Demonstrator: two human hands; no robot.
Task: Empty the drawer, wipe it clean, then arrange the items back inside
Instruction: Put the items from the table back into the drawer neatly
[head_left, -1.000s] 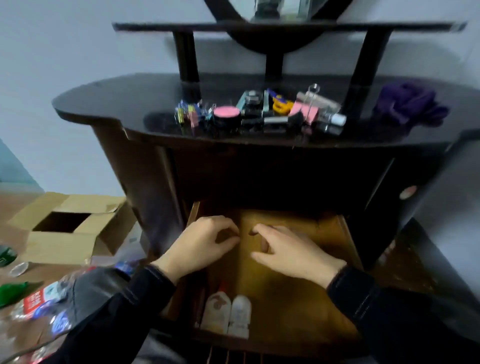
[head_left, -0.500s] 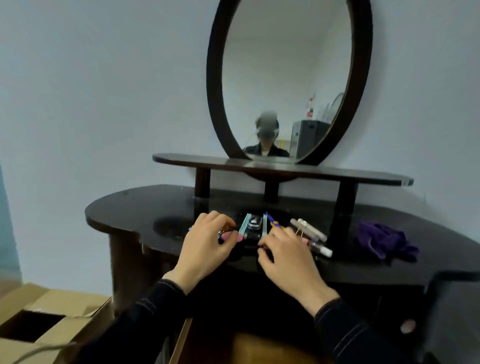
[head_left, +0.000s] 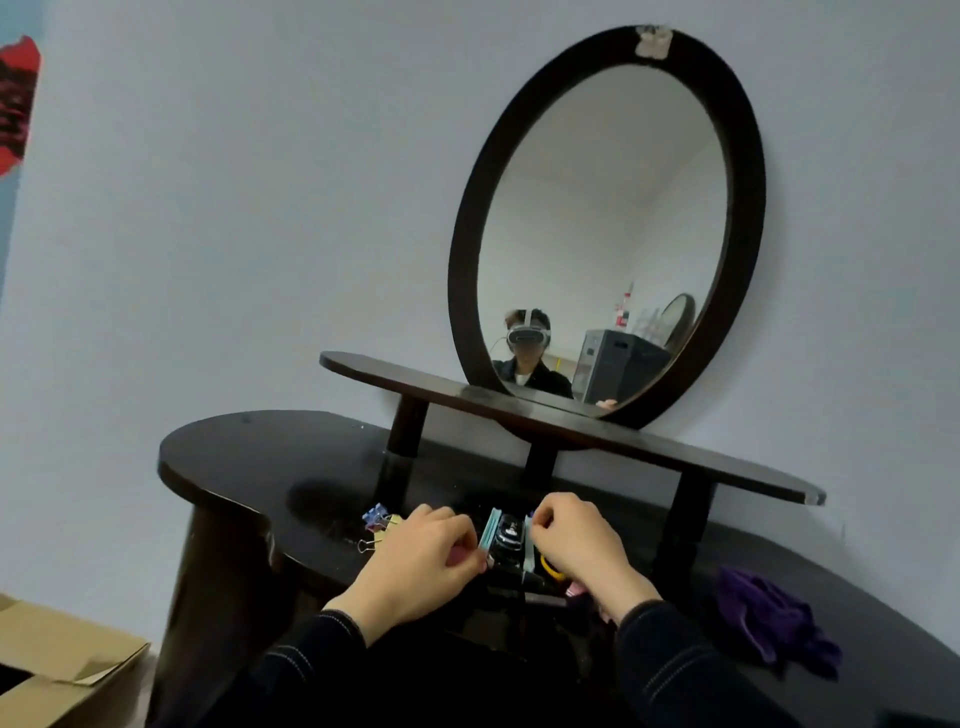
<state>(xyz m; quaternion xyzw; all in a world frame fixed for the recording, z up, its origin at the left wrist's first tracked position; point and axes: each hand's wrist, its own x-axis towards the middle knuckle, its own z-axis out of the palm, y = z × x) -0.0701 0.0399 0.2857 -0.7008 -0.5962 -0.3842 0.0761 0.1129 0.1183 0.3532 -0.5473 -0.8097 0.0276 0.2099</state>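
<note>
Small items (head_left: 511, 566) sit bunched on the dresser top (head_left: 270, 467), half hidden under both hands. Left hand (head_left: 415, 561) curls over something pink, and right hand (head_left: 576, 551) curls beside a teal-edged case (head_left: 489, 535). Whether either actually grips anything, can't tell. Binder clips (head_left: 379, 525) peek out left, and a purple cloth (head_left: 769, 618) lies well off right.

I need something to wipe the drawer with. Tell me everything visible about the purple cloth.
The purple cloth is deep violet, soft-looking fabric, crumpled into a loose heap of folds, with one end trailing toward the front edge. It lies on the dark dresser top, at its right side, to the right of the right hand and clear of it. Nothing touches it but the top.
</note>
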